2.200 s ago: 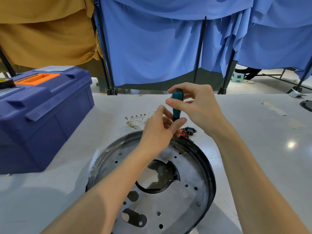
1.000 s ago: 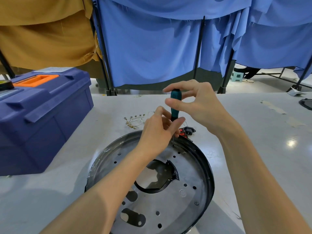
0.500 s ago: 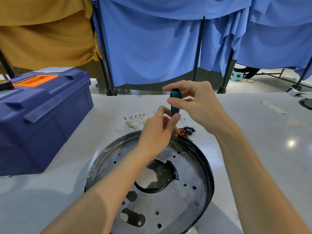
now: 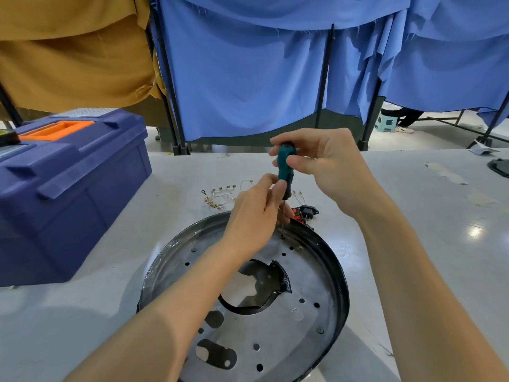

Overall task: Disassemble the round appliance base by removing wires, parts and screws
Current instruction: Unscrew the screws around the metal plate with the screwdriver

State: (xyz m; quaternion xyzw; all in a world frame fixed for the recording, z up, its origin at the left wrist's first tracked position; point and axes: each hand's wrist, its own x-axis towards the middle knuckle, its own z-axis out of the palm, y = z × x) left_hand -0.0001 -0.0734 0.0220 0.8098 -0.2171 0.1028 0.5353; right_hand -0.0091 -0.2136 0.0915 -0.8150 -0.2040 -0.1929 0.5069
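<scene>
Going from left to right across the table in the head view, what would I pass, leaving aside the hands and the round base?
Blue toolbox → loose wires with terminals → teal screwdriver → black and red socket part → dark object at the table's right edge.

Entry 1, screwdriver (image 4: 285,172): more of the teal handle shows between the fingers than two seconds ago.
Entry 2, right hand (image 4: 327,166): the thumb, earlier across the handle's front, is now drawn back to its right side.
Entry 3, left hand (image 4: 253,216): the thumb tip has shifted up against the handle's lower end.
</scene>
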